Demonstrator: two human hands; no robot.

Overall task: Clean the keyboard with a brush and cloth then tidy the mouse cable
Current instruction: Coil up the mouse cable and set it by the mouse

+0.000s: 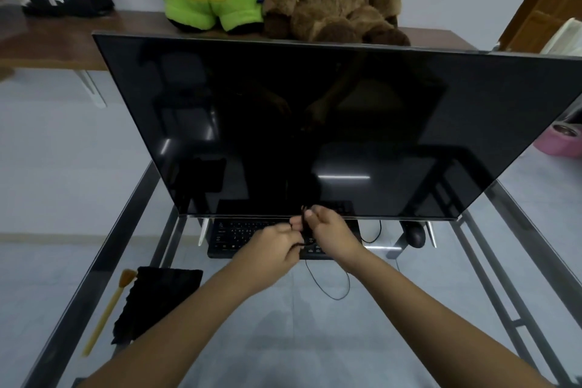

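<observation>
We pinch the mouse cable [327, 285] between both hands' fingers [296, 225] above the keyboard [239, 235], bundling slack; brush [105, 315] and cloth [157, 299] rest by the surface's [283, 340] left edge.

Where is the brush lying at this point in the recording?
In the head view, the brush lies untouched on the glass desk at lower left, alongside the left edge of the black cloth.

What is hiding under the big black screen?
Under the monitor sit a black keyboard and mouse. Both hands, left and right, holding the mouse cable, cover the keyboard's right part.
</observation>
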